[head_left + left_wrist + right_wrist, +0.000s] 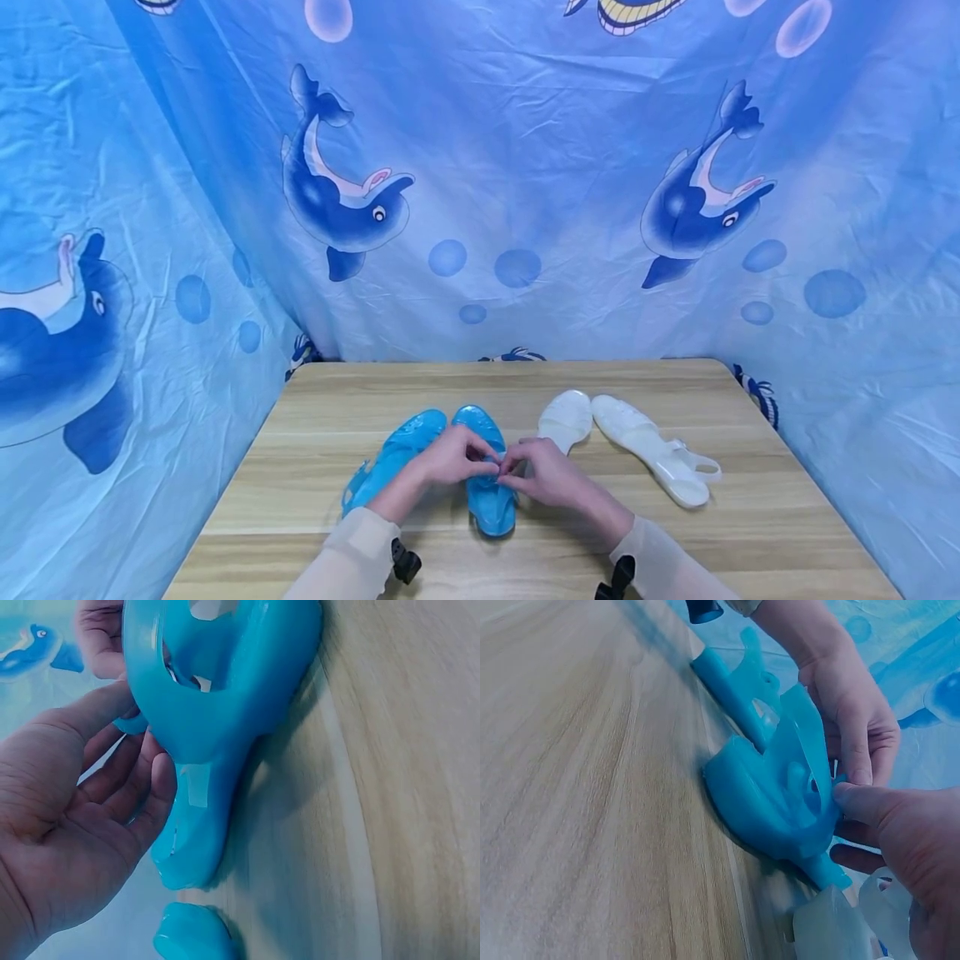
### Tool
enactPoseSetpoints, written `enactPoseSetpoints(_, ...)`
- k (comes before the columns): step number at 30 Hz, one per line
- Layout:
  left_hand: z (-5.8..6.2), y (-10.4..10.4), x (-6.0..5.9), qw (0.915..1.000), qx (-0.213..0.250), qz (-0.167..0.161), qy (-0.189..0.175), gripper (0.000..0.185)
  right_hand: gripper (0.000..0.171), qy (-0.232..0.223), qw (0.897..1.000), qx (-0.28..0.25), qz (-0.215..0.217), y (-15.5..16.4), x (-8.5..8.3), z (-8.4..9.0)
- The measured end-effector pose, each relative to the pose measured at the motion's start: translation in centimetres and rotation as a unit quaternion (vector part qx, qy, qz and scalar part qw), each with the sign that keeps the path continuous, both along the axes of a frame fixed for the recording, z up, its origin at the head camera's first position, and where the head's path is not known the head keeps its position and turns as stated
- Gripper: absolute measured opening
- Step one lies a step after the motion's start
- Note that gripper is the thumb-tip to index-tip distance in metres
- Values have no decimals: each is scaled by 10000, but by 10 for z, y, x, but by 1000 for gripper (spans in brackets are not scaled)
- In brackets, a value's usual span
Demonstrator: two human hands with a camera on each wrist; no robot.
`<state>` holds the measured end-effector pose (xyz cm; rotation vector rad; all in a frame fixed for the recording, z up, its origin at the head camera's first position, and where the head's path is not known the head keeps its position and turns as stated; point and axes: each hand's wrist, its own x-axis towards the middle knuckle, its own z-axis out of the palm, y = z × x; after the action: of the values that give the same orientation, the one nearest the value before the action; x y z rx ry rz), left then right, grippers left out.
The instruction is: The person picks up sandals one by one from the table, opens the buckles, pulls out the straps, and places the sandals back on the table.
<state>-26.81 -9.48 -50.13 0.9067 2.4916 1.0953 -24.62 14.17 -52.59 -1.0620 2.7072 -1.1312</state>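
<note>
A glossy blue jelly sandal [492,508] lies on the wooden table with its toe pointing away, between my two hands. My left hand [450,454] pinches the sandal's narrow ankle strap [132,724] between thumb and fingers. From the other side, my right hand [546,472] pinches the strap too, its thumb and fingertip meeting the left fingers in the right wrist view. Fingers partly hide where the strap is fastened. Left of it, partly behind my left forearm, is the matching blue sandal [405,442].
Two white sandals stand to the right: one [567,417] partly behind my right hand, the other [648,446] angled outward with its strap to the side. The wooden table [337,383] meets blue dolphin-print curtains [525,167] at the back and sides.
</note>
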Motion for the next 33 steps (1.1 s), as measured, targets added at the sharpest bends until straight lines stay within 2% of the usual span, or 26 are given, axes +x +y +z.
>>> enactPoseSetpoints(3,2,1,0,10000,0,-9,-44,15,5,324,9992,90,202,0,-1,-1)
enactPoseSetpoints(6,1,-1,0,10000,-17,-6,-84,16,6,842,9950,321,423,0,-1,-2)
enactPoseSetpoints(11,-2,-6,1,9998,49,75,-197,16,6,1529,9837,668,663,2,-1,-3)
enactPoseSetpoints(19,-5,-8,3,9983,365,285,-352,16,4,2370,9650,743,837,5,-2,-9)
enactPoseSetpoints(28,1,0,3,9996,189,217,-67,15,6,2418,9656,767,574,4,-1,-6)
enactPoseSetpoints(33,-1,-2,1,9993,169,246,-234,15,5,2192,9706,867,480,3,1,-6)
